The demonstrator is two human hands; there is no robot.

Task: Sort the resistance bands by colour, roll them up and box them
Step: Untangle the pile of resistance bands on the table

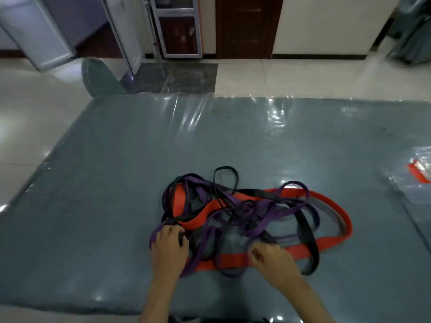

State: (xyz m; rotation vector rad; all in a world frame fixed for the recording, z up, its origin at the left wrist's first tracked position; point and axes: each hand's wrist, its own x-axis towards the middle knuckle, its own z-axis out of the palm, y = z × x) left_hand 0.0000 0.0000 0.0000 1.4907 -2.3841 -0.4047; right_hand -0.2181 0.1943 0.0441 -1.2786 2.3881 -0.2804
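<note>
**Untangling stage, nothing sorted yet**

Both hands sit at the near side of the pile, w/ forearms coming in over the near edge of the mat [93, 183]. Left hand [169, 243] has fingers curled into the tangle's near-left end, gripping what looks like a purple band [250, 207] plus a black one; exact strand I can't tell. Right hand [271, 256] rests on the red band [331, 244], fingers curled down round it, though blur hides whether it's a true pinch.

Resistance bands lie in one knotted heap mid-mat, nearer the near edge: red, purple, and black band [309, 236] all looped thru each other. A clear plastic bag [417, 180] w/ something red inside sits at the right edge. No box visible.

My read: step one, colour separation, barely begun. Next I'd need to hold the heap down w/ one hand and draw a single colour free, prob. the wide red, easing it out so loops don't cinch tighter.
</note>
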